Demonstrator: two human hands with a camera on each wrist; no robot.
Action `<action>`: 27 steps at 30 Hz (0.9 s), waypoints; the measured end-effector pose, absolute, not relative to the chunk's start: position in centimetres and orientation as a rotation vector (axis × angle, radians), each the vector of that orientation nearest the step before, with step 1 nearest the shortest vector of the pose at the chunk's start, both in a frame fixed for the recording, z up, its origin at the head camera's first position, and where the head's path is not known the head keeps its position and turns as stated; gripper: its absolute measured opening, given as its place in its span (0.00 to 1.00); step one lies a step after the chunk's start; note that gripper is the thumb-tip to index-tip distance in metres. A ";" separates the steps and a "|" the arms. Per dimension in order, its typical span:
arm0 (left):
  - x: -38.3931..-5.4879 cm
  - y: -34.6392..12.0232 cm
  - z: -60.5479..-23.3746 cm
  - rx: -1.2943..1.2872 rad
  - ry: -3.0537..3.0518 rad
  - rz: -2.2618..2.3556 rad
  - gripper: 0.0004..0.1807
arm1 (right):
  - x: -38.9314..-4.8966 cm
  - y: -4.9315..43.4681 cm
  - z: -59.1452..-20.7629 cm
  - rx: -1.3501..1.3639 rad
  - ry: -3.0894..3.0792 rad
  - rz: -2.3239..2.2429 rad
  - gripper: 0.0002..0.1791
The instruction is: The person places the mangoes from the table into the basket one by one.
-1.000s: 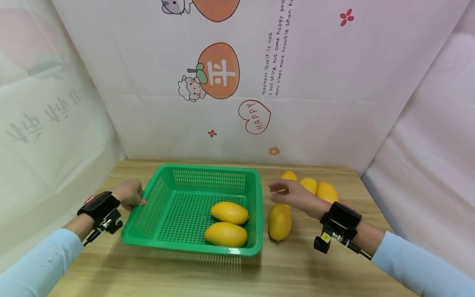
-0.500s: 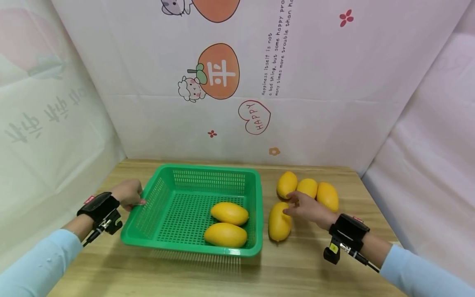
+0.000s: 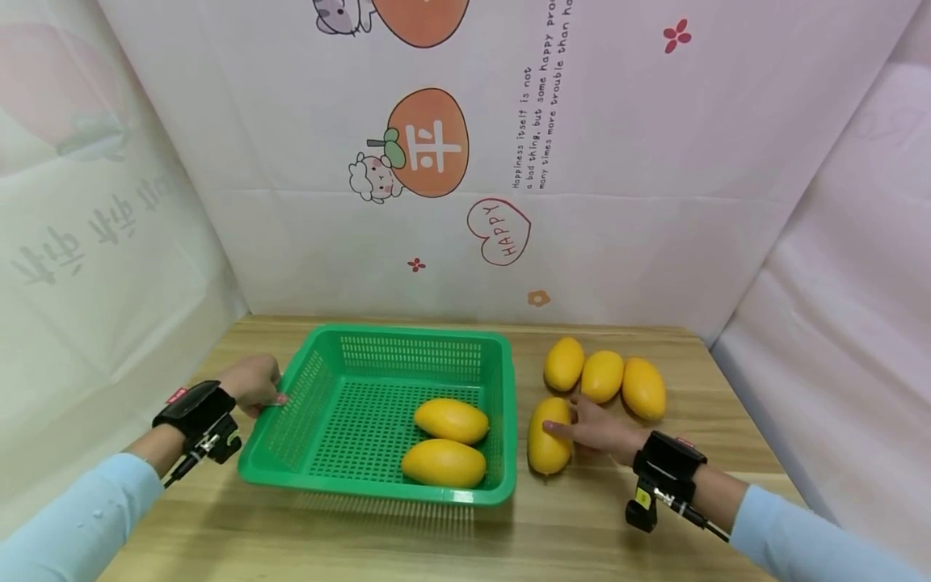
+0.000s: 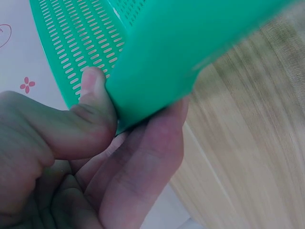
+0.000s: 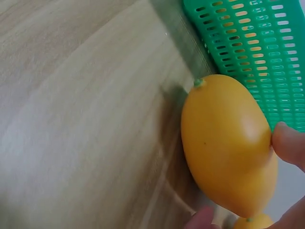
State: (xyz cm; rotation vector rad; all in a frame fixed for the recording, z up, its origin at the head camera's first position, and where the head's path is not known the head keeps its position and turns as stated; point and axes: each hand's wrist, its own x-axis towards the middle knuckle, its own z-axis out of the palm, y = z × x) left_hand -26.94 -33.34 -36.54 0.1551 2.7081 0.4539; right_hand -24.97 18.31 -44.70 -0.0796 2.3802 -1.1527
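Observation:
My left hand (image 3: 250, 381) grips the left rim of a green plastic basket (image 3: 507, 420). In the left wrist view the thumb (image 4: 93, 102) lies on the inner side and the fingers are under the rim. Two yellow mangoes, a rear one (image 3: 451, 421) and a front one (image 3: 444, 463), lie inside at the basket's right. Just outside its right wall, a third mango (image 3: 549, 449) rests on the table. My right hand (image 3: 600, 427) holds it at the far end, its thumb (image 5: 288, 143) on the skin; the other fingers are mostly hidden.
Three more mangoes stand in a row behind the right hand: a left one (image 3: 564, 364), a middle one (image 3: 602, 376) and a right one (image 3: 643, 389). The wooden table (image 3: 567, 533) ends at a printed white cloth (image 3: 625, 242); more cloth hangs on both sides.
My right hand has come down from above the mangoes, drawn back towards me, and taken hold of the mango beside the basket. The left hand and the basket stay in place.

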 end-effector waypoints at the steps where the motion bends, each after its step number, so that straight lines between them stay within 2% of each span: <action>1: -26.9 -33.3 -36.6 0.156 2.708 0.456 0.09 | -25.0 18.3 -44.9 -0.081 2.380 -1.155 0.57; 7: -26.9 -33.4 -36.7 0.161 2.708 0.462 0.10 | -24.9 18.0 -45.3 -0.076 2.354 -1.193 0.52; 14: -27.1 -33.4 -36.6 0.160 2.715 0.465 0.13 | -24.8 17.4 -45.5 -0.043 2.225 -1.337 0.42; 22: -27.1 -33.5 -36.9 0.132 2.717 0.484 0.08 | -24.5 17.0 -45.7 -0.048 2.179 -1.445 0.42; 27: -27.1 -33.5 -36.9 0.132 2.711 0.487 0.08 | -24.3 17.3 -45.6 -0.066 2.173 -1.452 0.46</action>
